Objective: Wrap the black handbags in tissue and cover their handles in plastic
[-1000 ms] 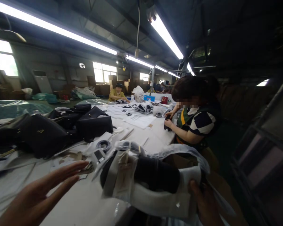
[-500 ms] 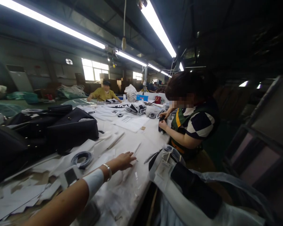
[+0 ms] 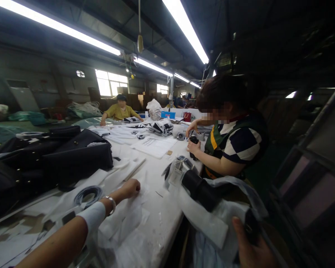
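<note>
My left hand (image 3: 131,188) is closed over the table, fingers curled downward at the edge of crumpled clear plastic film (image 3: 128,223); what they hold, if anything, is hidden. At the lower right, my right hand (image 3: 252,247) grips the end of a bag (image 3: 198,190) partly wrapped in white padding and film. Black panels and a pale tag (image 3: 176,176) show on this bag, which lies tilted at the table's right edge. Below my left forearm is a coil of grey cord or strap (image 3: 88,195).
Dark bags (image 3: 78,156) are piled on the left of the white table (image 3: 156,178). Paper scraps (image 3: 5,242) lie at the near left. A co-worker (image 3: 240,137) at the right handles a black item (image 3: 194,145); another person (image 3: 120,111) sits at the far end.
My left hand has drawn back leftward, its spread fingers now curled. My right hand has come into view gripping the wrapped bag, which has shifted up and left.
</note>
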A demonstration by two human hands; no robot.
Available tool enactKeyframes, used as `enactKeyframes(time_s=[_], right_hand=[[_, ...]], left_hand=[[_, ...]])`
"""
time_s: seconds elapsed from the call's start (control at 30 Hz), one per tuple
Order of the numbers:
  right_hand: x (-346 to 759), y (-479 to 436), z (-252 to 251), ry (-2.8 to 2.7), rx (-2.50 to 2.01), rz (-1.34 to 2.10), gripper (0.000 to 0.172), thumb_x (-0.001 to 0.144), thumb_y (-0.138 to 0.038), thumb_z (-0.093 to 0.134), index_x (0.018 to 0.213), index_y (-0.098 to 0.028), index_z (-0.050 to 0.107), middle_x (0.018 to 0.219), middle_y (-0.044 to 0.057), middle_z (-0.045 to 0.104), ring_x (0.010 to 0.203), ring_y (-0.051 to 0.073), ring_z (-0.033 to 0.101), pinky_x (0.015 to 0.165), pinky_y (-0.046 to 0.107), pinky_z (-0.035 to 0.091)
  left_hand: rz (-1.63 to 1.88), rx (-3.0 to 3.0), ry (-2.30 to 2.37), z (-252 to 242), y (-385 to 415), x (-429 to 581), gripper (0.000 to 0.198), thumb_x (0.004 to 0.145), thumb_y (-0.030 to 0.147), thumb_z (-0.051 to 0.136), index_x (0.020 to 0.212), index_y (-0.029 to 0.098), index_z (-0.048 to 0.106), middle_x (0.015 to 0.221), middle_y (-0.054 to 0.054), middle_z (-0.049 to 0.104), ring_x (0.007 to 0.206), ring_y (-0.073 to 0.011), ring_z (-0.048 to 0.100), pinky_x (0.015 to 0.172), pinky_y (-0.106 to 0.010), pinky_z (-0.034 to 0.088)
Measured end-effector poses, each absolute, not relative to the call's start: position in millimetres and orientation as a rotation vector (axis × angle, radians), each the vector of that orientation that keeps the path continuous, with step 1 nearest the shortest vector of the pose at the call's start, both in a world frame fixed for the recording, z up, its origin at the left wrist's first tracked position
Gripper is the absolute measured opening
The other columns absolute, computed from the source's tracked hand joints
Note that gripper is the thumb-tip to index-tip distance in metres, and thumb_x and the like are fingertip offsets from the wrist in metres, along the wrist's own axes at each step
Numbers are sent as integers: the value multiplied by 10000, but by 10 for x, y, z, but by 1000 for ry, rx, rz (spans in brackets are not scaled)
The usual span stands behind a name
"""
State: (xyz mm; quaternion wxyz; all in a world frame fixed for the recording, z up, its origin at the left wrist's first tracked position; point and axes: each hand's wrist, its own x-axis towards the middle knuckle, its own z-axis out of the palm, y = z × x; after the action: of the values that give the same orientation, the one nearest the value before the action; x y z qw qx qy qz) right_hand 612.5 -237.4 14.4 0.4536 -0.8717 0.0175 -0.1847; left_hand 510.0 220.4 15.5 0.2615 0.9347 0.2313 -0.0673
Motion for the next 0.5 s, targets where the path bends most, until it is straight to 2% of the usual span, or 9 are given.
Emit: enactKeyframes(time_s=[0.07,0.2,0.33,0.4,0.5], right_hand=[[6158,-1915,221,38,-2065,-378,574,678,-734,648,854,-196,746,685,136,725,844,439,690,753,532,524],[6169,-1032,270,-250,-1800,-488,615,712,-697,659,924,-123,718,918,174,749,907,375,695,823,431,518],[6028,-419,181,-443,-1639,-399,565,755,-642,662,990,-128,680,963,153,738,924,321,687,844,387,516],[5908,-224,126,-456,-1569,-304,539,777,-624,647,1010,-139,658,961,137,735,925,299,683,843,374,519],[5756,-69,62,-476,-1529,-214,537,783,-602,651,1060,-142,625,989,131,724,938,285,674,875,378,513]], left_hand=[[-166,2410,704,199,2272,5018,309,921,349,616,1166,161,602,1168,-79,626,982,-218,636,831,-415,553],[-74,2138,810,347,2386,4786,287,929,345,609,1139,150,605,1102,-72,644,913,-192,649,789,-390,564],[57,1863,808,604,2370,4416,244,911,350,635,1025,135,630,967,-47,679,850,-176,670,774,-373,567],[131,1733,782,753,2298,4197,336,816,425,733,960,139,632,895,-41,700,871,-198,694,813,-373,558],[214,1567,740,951,2145,3859,529,599,530,860,894,160,624,876,-55,726,937,-247,708,876,-354,535]])
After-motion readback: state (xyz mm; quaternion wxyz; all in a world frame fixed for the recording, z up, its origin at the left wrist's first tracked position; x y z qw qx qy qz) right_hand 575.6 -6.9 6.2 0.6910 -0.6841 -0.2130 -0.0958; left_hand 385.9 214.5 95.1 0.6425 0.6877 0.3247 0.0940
